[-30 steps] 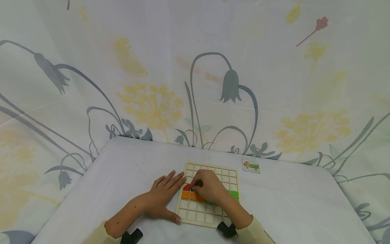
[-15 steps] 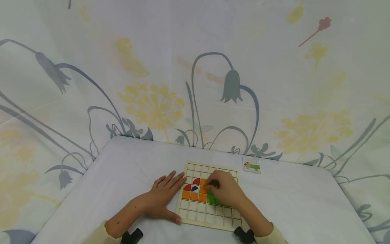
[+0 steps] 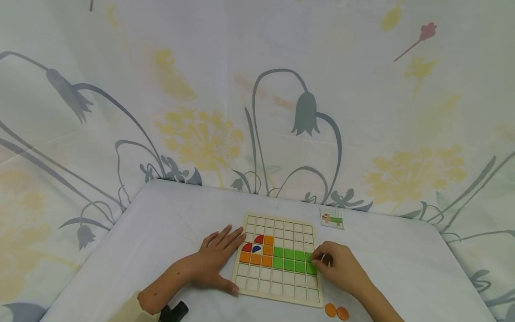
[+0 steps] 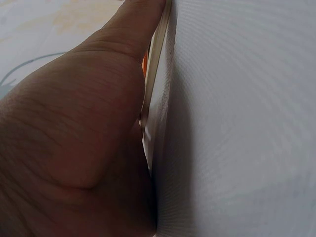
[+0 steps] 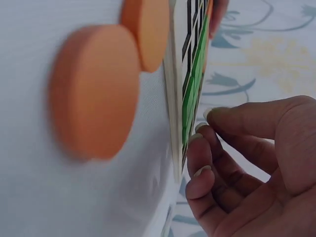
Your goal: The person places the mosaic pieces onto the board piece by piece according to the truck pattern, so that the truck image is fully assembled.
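Observation:
A wooden grid board lies on the white table. My left hand rests flat by its left edge, fingers spread, fingertips on the rim. Set in the grid are red quarter-round pieces, a blue-and-white piece, orange squares and two rows of green squares. My right hand is at the right end of the green rows, its fingers loosely curled. In the right wrist view, thumb and fingertips come near the green pieces; no piece shows between them.
Two orange discs lie side by side on the table, off the board's near right corner. A small pattern card sits behind the board to the right. A flower-printed cloth hangs along the table's back edge.
My right hand has moved right, from the red and blue pieces across the orange ones to the green rows' end. The blue-and-white piece and orange discs are now uncovered. My left hand stays put.

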Demonstrator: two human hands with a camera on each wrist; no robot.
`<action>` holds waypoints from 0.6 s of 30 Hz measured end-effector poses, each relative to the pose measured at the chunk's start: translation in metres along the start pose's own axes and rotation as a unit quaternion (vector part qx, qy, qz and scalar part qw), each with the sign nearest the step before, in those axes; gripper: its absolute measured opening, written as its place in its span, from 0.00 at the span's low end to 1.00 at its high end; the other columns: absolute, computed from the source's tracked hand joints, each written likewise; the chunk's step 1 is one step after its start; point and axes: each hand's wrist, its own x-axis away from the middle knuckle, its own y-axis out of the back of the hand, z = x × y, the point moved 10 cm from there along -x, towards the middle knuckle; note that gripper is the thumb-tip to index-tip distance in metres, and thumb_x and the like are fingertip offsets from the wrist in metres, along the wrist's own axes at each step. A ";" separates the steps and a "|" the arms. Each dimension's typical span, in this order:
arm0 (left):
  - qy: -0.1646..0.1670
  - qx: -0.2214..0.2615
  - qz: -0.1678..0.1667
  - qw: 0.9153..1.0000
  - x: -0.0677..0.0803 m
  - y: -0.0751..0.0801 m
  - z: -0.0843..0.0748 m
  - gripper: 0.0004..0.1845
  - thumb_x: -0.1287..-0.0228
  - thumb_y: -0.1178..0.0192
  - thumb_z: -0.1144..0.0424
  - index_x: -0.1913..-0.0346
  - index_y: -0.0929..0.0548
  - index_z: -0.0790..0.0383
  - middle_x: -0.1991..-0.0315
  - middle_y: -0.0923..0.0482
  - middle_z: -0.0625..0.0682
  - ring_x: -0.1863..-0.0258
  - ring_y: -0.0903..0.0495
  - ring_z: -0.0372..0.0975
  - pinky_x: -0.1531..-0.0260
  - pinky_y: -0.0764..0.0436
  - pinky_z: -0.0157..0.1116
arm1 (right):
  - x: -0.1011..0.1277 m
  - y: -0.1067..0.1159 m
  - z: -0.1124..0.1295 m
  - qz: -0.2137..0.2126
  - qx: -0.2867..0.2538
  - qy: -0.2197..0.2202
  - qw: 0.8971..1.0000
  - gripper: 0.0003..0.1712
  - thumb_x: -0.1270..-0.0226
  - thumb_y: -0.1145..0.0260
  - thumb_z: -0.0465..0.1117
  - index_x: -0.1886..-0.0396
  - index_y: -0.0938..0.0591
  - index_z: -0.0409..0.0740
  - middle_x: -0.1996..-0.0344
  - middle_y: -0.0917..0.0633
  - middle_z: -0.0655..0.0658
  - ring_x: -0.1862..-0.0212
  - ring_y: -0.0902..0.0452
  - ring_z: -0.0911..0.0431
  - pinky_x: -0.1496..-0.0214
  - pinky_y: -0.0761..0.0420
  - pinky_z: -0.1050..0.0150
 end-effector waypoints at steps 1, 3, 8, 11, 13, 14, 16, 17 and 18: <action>0.000 0.000 0.000 1.000 0.000 0.000 0.000 0.70 0.49 0.30 0.21 0.12 0.53 0.51 0.11 0.65 0.47 0.13 0.70 0.51 0.20 0.60 0.63 | 0.004 0.000 -0.002 0.011 0.001 -0.005 1.000 0.08 0.33 0.25 0.33 0.66 0.11 0.52 0.67 0.14 0.60 0.68 0.23 0.67 0.66 0.20 0.68; -0.001 0.000 0.000 1.000 0.000 0.000 -0.001 0.70 0.49 0.30 0.22 0.12 0.53 0.51 0.11 0.65 0.47 0.13 0.70 0.51 0.20 0.60 0.63 | 0.013 0.001 -0.007 0.034 0.003 -0.020 0.999 0.07 0.32 0.24 0.36 0.66 0.11 0.54 0.67 0.15 0.60 0.68 0.24 0.68 0.67 0.21 0.68; -0.002 0.003 -0.001 1.000 0.000 0.002 -0.002 0.70 0.48 0.29 0.23 0.12 0.53 0.53 0.11 0.64 0.49 0.13 0.70 0.52 0.20 0.60 0.63 | 0.036 -0.004 -0.018 0.100 -0.010 -0.050 0.994 0.05 0.34 0.22 0.44 0.63 0.12 0.55 0.67 0.16 0.60 0.68 0.25 0.67 0.67 0.22 0.67; -0.001 0.001 -0.002 1.000 0.000 0.001 -0.002 0.70 0.49 0.30 0.22 0.12 0.53 0.52 0.11 0.64 0.48 0.13 0.70 0.52 0.20 0.60 0.63 | 0.050 -0.010 -0.023 0.141 -0.029 -0.071 0.987 0.12 0.36 0.19 0.49 0.61 0.14 0.53 0.68 0.17 0.57 0.67 0.25 0.64 0.65 0.22 0.66; -0.001 -0.001 -0.002 1.000 0.000 0.001 -0.001 0.70 0.49 0.30 0.22 0.12 0.53 0.52 0.11 0.64 0.48 0.13 0.70 0.51 0.20 0.60 0.63 | 0.058 -0.014 -0.023 0.164 -0.037 -0.063 0.984 0.15 0.38 0.18 0.50 0.60 0.15 0.53 0.67 0.18 0.57 0.66 0.26 0.64 0.65 0.22 0.66; 0.000 -0.002 -0.002 1.000 0.000 0.000 -0.001 0.70 0.49 0.30 0.22 0.12 0.53 0.52 0.11 0.64 0.48 0.13 0.70 0.51 0.20 0.60 0.63 | 0.060 -0.016 -0.023 0.172 -0.036 -0.057 0.983 0.15 0.39 0.18 0.49 0.60 0.16 0.53 0.67 0.19 0.58 0.66 0.26 0.64 0.65 0.23 0.66; 0.000 -0.003 -0.003 1.000 0.000 0.000 -0.001 0.70 0.49 0.30 0.21 0.12 0.53 0.52 0.11 0.64 0.48 0.13 0.70 0.51 0.20 0.60 0.63 | 0.063 -0.018 -0.020 0.181 -0.036 -0.034 0.982 0.15 0.40 0.18 0.46 0.61 0.17 0.54 0.67 0.20 0.59 0.66 0.27 0.66 0.64 0.23 0.66; 0.000 -0.005 -0.003 1.000 0.000 0.000 0.000 0.70 0.49 0.30 0.21 0.12 0.53 0.52 0.11 0.64 0.48 0.13 0.70 0.51 0.20 0.60 0.63 | 0.064 -0.018 -0.019 0.182 -0.036 -0.025 0.982 0.15 0.40 0.18 0.44 0.61 0.18 0.54 0.67 0.20 0.60 0.66 0.27 0.66 0.64 0.23 0.67; 0.000 -0.005 -0.003 1.000 0.000 0.000 0.000 0.70 0.49 0.30 0.21 0.12 0.53 0.51 0.11 0.64 0.48 0.13 0.70 0.51 0.20 0.60 0.63 | 0.065 -0.019 -0.019 0.184 -0.041 -0.024 0.982 0.15 0.41 0.18 0.43 0.62 0.18 0.55 0.67 0.20 0.59 0.66 0.27 0.66 0.65 0.23 0.67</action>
